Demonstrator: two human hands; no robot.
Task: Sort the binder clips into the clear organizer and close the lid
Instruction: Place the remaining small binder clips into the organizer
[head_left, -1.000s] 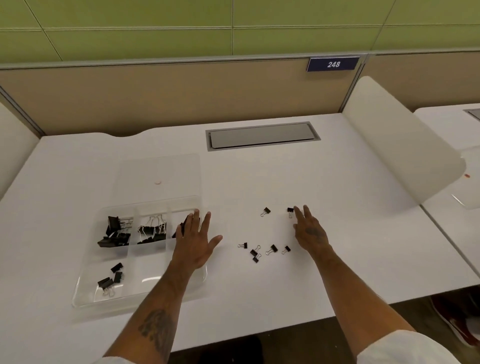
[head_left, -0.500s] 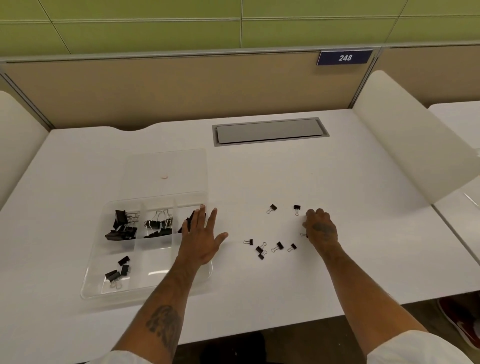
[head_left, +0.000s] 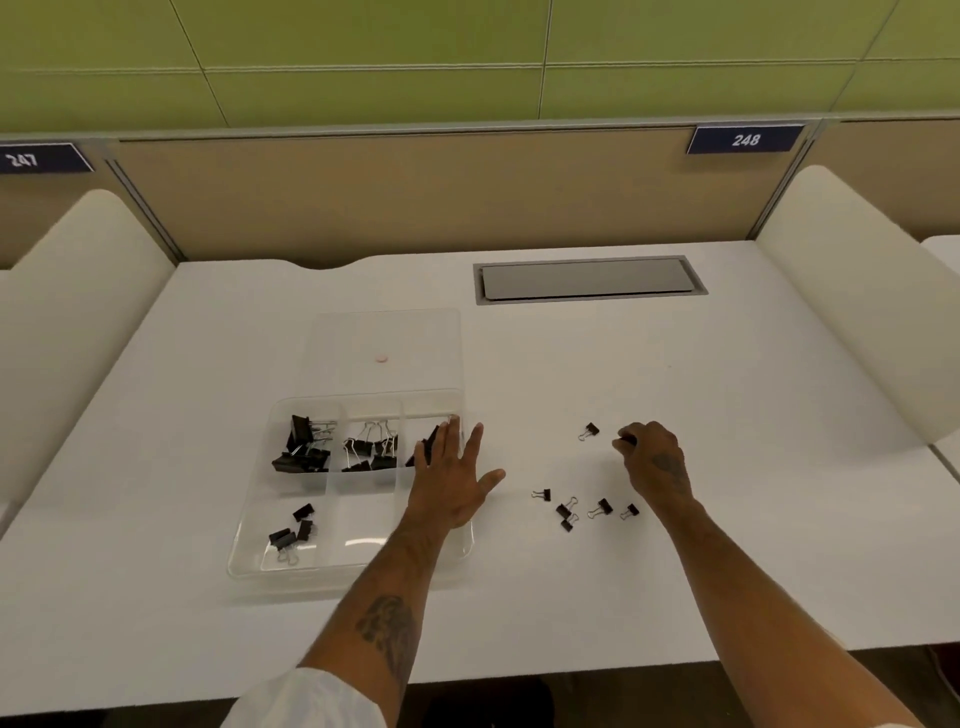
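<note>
The clear organizer (head_left: 249, 551) lies on the white desk at left, its lid (head_left: 387, 332) folded open behind it. Black binder clips fill the back compartments (head_left: 304, 447) and three sit in the front left one (head_left: 293, 530). My left hand (head_left: 452, 480) rests flat, fingers spread, on the organizer's right edge, hiding part of a compartment. Several small loose clips (head_left: 582, 506) lie on the desk to the right, one more farther back (head_left: 589, 431). My right hand (head_left: 649, 457) is curled, fingertips pinched on a small black clip.
A grey cable hatch (head_left: 589, 278) is set into the desk at the back. White curved dividers stand at the left (head_left: 78, 322) and right (head_left: 862, 312) sides. A tan partition (head_left: 441, 197) closes off the rear.
My right hand reached to the farther clips with fingers stretched, then curled and closed on one small clip. My left hand stayed on the organizer. The camera view shifted rightward.
</note>
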